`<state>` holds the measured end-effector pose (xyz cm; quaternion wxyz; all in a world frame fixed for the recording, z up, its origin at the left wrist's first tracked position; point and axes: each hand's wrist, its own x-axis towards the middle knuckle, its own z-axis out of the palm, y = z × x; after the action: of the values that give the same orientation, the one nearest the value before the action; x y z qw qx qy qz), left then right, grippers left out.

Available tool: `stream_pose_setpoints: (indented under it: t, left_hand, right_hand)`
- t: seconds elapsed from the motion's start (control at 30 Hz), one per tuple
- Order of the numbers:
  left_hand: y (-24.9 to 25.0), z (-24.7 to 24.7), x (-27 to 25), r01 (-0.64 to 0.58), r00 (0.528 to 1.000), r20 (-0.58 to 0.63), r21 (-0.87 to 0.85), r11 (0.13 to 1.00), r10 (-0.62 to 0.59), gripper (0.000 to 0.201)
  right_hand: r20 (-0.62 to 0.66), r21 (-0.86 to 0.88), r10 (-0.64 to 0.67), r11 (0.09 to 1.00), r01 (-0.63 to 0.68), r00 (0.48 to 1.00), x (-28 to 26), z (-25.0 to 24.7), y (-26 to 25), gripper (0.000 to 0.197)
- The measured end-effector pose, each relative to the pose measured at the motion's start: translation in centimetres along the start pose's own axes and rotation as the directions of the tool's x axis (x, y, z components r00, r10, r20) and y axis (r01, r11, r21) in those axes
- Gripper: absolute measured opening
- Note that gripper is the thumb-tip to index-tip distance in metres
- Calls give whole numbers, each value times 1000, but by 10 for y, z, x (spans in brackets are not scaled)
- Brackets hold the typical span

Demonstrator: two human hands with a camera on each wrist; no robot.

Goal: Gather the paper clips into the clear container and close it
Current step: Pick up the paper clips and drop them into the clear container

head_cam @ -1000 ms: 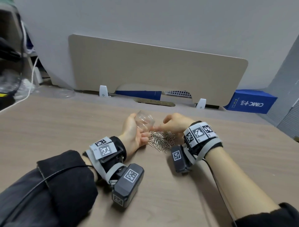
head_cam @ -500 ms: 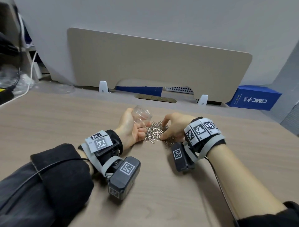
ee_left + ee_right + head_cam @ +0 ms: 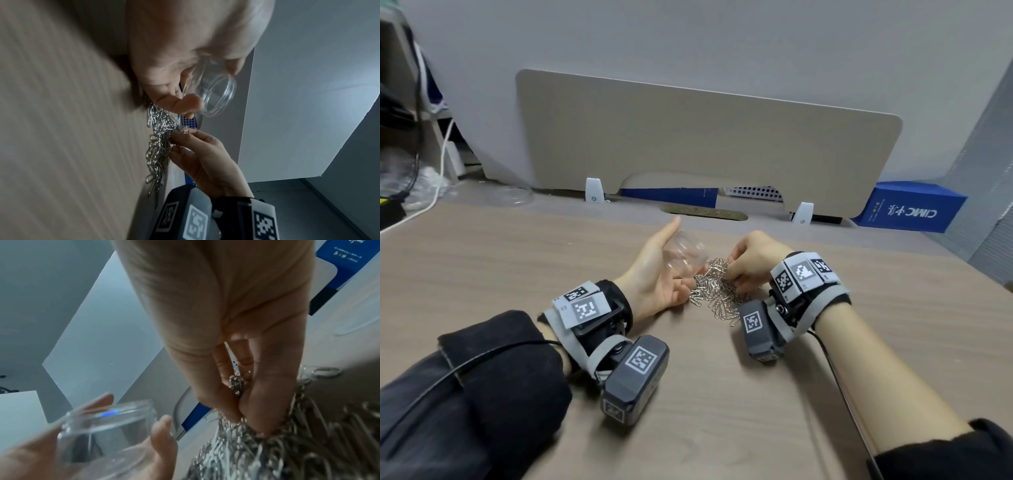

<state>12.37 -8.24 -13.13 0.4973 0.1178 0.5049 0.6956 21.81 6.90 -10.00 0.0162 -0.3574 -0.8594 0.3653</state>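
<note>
My left hand [image 3: 666, 274] holds the clear container [image 3: 688, 255] on its side in the palm, with the open mouth turned toward the clips. It looks empty and has no lid on. A pile of silver paper clips [image 3: 717, 293] lies on the desk between my hands. My right hand [image 3: 738, 270] reaches into the pile from the right, thumb and fingers pinching a small bunch. The right wrist view shows that bunch of paper clips [image 3: 237, 384] caught between the fingertips, and the container [image 3: 107, 426] lower left. In the left wrist view the container [image 3: 213, 95] sits just above the pile.
The wooden desk [image 3: 517, 260] ends at a beige divider panel [image 3: 705, 144] behind the hands. A clear round plastic piece [image 3: 513, 197] lies at the far left back. A blue box [image 3: 907, 207] stands at the back right, with cables and clutter at far left.
My right hand dropped from the container's mouth onto the pile and closed on a bunch of clips. My left hand kept the container beside the pile, and its thumb lifted.
</note>
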Motion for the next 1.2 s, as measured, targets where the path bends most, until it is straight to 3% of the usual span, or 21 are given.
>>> stream_pose_setpoints:
  t: [0.3,0.43,0.57,0.8,0.9,0.97,1.07,1.2]
  left_hand:
    - [-4,9,-6,-149,988,-18,144,978,153,50]
    - [-6,10,-8,-109,992,85,150,983,97,43]
    - [-5,12,-10,-30,982,190,25,999,25,35]
    - [-4,11,-12,-24,991,130,10,1000,23,32]
    - [-4,7,-7,-54,996,66,1,999,54,35]
    - [-4,5,-6,-89,996,31,-18,996,89,38]
    - [-3,3,-3,-125,992,-1,-44,991,125,38]
    - [-4,3,-2,-121,993,-10,-36,992,121,39]
  right_hand:
    - [-19,199,-136,970,137,991,-18,-36,-19,15]
    - [48,149,-246,960,237,968,-28,-33,-32,15]
    - [110,59,-311,950,306,944,-31,-16,-40,12]
    - [49,11,-376,927,376,925,-28,-15,-40,16]
    - [-73,58,-328,941,332,942,-27,-23,-34,16]
    - [-86,80,-243,965,250,966,-26,-26,-27,19]
    - [61,-13,-97,995,98,993,-29,-26,-9,28]
    - [229,-80,30,997,-12,973,-42,-23,13,33]
